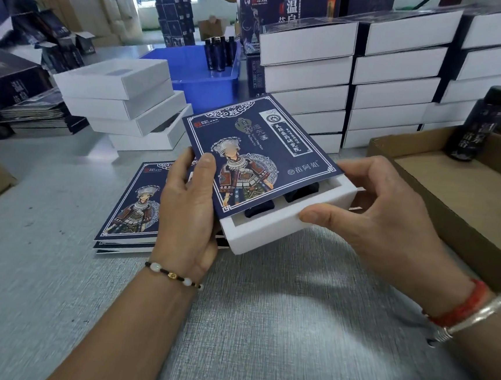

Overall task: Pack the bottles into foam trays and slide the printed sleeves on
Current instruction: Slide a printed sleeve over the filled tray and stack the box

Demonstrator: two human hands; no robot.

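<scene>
Fingers of my left hand (186, 211) curl round the near left edge of the sleeve (258, 157), thumb pressed on its printed face; my right hand (374, 212) pinches the tray (273, 231) at its near right corner, thumb on the white rim, the other fingers round the far side; both are held just above the worktop (231, 324); the sleeve covers most of the tray, whose near end sticks out with two dark bottles (275, 204) showing in its slots; under my left hand lies a pile of flat sleeves (133, 203); further left stand empty trays (121, 99); behind them a blue bin (192, 75) holds upright bottles; white boxes (353, 77) are stacked beyond; a cardboard box (455, 183) sits right.
</scene>
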